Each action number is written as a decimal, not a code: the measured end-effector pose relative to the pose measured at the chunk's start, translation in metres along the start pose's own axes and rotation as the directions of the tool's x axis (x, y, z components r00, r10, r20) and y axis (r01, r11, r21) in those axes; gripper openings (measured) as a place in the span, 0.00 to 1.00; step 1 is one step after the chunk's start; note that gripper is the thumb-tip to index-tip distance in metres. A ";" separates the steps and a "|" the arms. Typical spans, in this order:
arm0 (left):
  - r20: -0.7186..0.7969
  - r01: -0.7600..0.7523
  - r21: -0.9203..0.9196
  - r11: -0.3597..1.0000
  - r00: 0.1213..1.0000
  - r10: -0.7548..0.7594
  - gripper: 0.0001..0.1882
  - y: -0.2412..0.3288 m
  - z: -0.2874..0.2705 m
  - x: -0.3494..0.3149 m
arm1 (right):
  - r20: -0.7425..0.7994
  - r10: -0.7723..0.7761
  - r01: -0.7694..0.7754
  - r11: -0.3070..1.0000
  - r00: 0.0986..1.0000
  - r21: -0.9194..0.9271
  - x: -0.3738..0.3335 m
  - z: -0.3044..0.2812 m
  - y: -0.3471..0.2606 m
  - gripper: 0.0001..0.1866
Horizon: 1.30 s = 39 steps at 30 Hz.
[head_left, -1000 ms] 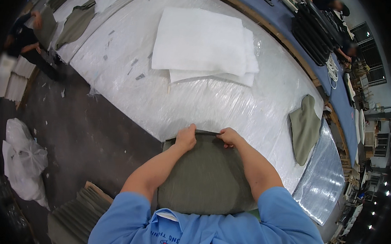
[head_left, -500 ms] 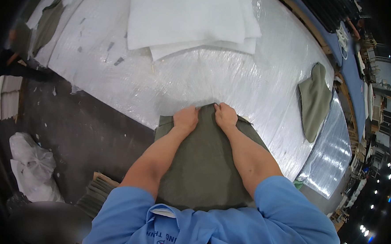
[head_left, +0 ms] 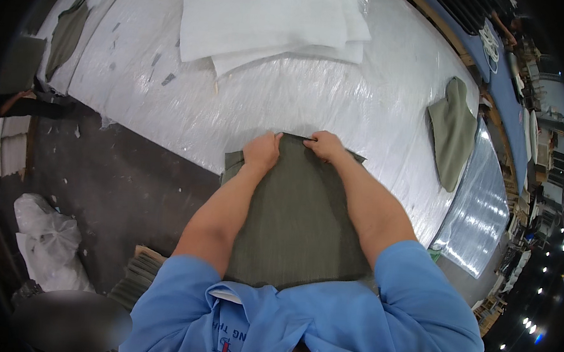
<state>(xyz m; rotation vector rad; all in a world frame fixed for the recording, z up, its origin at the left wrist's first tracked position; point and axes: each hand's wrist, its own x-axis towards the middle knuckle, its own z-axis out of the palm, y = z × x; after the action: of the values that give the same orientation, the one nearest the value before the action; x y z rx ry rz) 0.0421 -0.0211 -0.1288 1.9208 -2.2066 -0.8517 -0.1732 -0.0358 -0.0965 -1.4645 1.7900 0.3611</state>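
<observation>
A piece of olive-green fabric (head_left: 299, 221) hangs between my arms, its far edge held up over the near rim of the plastic-covered table (head_left: 164, 119). My left hand (head_left: 261, 151) is closed on that edge at the left. Gripping the same edge a little to the right is my right hand (head_left: 325, 146), thumb and fingers pinched together. Between the two hands the edge runs taut. Corners of the cloth stick out beyond both wrists, and its lower end is hidden near my blue shirt.
White padding sheets (head_left: 271, 22) lie at the table's far side. Another olive fabric piece (head_left: 453, 134) rests at the right. On the floor at left stand a white plastic bag (head_left: 49, 240) and a stack of folded green fabric (head_left: 138, 275). Another person's arm (head_left: 18, 101) shows at far left.
Both hands have moved slightly up and left with the fabric. The edge between them is now straighter and wider, no longer peaked. At far left, the other person's olive cloth has come into clearer view.
</observation>
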 end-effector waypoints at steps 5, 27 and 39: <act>0.109 -0.092 0.031 0.995 0.990 0.088 0.28 -0.018 -0.004 0.000 | -0.040 0.097 -0.098 0.995 0.994 -0.015 -0.018 -0.015 0.042 0.22; 0.149 -0.145 -0.089 0.985 0.976 0.158 0.21 -0.028 -0.028 -0.002 | -0.077 0.100 -0.095 0.993 0.992 0.071 -0.009 -0.011 0.058 0.19; 0.106 -0.063 0.147 0.987 0.993 0.048 0.06 -0.046 -0.023 -0.017 | -0.288 0.173 -0.119 0.973 0.942 0.196 -0.009 0.011 0.055 0.20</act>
<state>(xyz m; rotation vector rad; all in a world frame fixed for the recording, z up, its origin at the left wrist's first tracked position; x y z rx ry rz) 0.0965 -0.0151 -0.1257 1.9083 -2.4368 -0.8139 -0.2195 -0.0056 -0.1107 -1.3191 2.1249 0.0467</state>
